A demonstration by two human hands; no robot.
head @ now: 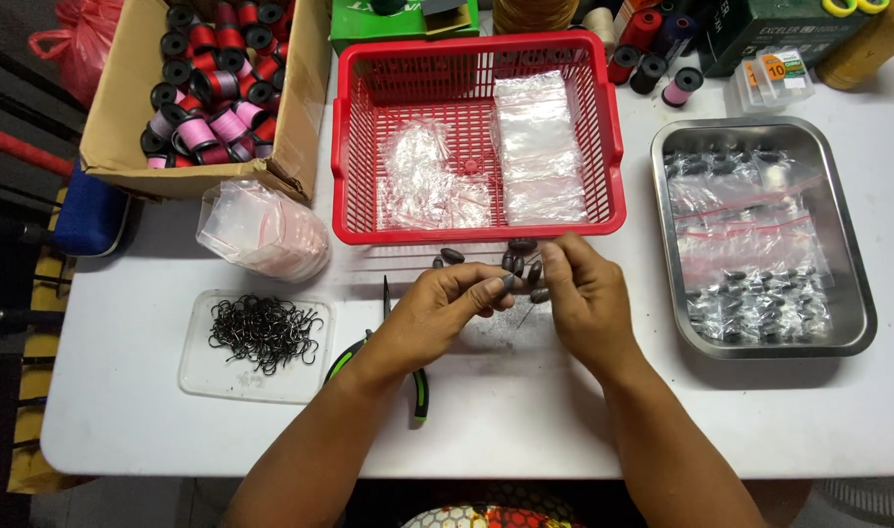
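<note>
White and smooth, the worktop (pixel 564 411) carries a crowd of small supplies. Near its middle the left hand (pixel 445 305) pinches a small dark oval weight (pixel 506 283) between thumb and fingertips, the fingers drawn narrow around it. The right hand (pixel 586 293) meets it from the other side, its fingers close together at the same spot; whether they grip a thin line there cannot be told. Several more loose weights (pixel 518 262), dull grey and olive-shaped, lie scattered on the worktop just behind the hands, in front of a red plastic basket (pixel 349 137) with lattice walls. Inside the basket rest a flat stack of clear plastic bags (pixel 537 147) and a crumpled clear bag (pixel 417 176).

Under the left wrist lie pliers (pixel 419 386) with green and black handles. To the left, a shallow clear plastic tray (pixel 197 376) holds a tangled heap of black wire hooks (pixel 263 332). Behind it sits a bulging bundle of small clear bags (pixel 261 230), and beyond that a brown cardboard box (pixel 114 117) packed with round spools (pixel 212 88) of pink and red thread. To the right, a shiny rectangular steel tray (pixel 857 284) with rounded corners holds sealed clear bags of weights (pixel 750 284). More thread spools (pixel 652 59) stand along the far edge.
</note>
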